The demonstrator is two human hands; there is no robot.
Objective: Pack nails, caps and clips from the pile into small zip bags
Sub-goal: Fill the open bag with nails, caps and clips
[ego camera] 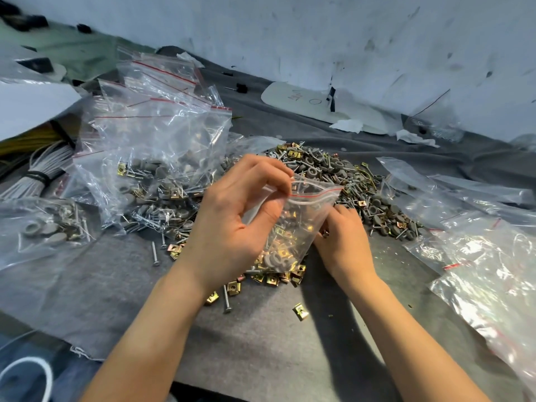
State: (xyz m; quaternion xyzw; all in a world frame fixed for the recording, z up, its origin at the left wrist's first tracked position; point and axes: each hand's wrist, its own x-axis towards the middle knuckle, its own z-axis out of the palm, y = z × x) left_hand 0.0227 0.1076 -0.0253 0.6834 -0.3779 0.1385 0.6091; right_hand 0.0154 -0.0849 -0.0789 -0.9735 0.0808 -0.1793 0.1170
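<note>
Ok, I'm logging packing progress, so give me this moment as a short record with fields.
left hand: pinches zip bag at its top edge
right hand: against bag's lower side, grip hidden
bag contents: clips, grey caps
pile: behind bag, on grey cloth
filled bags: left
empty bags: right

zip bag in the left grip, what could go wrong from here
The left grip pinches the zip bag only at its top edge, so the weight of its contents could pull it free. Its mouth looks unsealed; tipping it might spill parts onto the loose clips lying below on the grey cloth.
</note>
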